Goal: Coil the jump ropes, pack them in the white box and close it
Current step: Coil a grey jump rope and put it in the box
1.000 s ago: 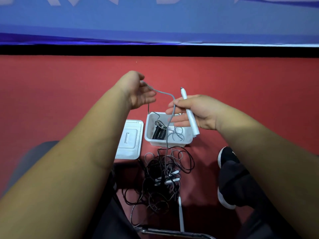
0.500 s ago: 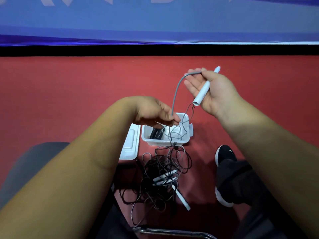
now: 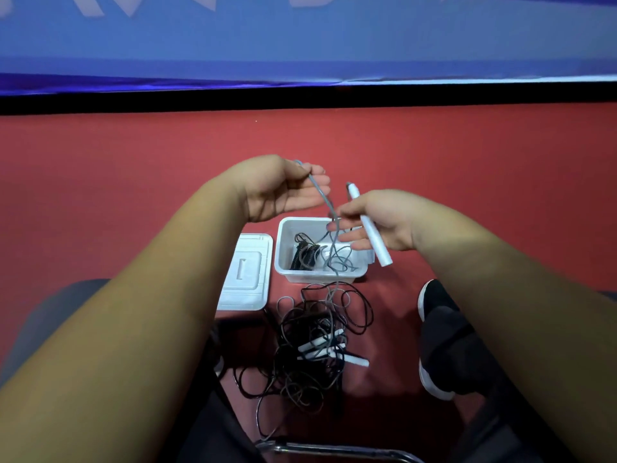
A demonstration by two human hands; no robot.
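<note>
Head view: at the left, the box lid [image 3: 245, 272] lies flat on the red floor [image 3: 133, 195], just beside the left wall of the white box [image 3: 310, 278], which stands open. The left hand [image 3: 283, 192] is raised above and behind the box, palm turned to the right. Thumb and forefinger pinch the grey rope [image 3: 321, 199] at its upper end, and the other fingers are nearly straight. From that pinch the rope curves down across the palm, passes in front of the right hand's fingertips and drops over the box to the floor. Inside the box a coiled black rope [image 3: 305, 256] sits in the left half and loose grey loops fill the right half. In front of the box, a tangled pile of ropes [image 3: 317, 349], dark cords with several white handles among them, lies on the floor. The right hand [image 3: 384, 222] hovers over the right end of the box and grips a white handle [image 3: 372, 233], thumb across it, fingers partly curled beneath. The handle is tilted, its tip pointing up and to the left. At the right, a black shoe [image 3: 434, 300] rests on the floor, well apart from the pile. A metal bar [image 3: 334, 450] crosses the lower edge.
</note>
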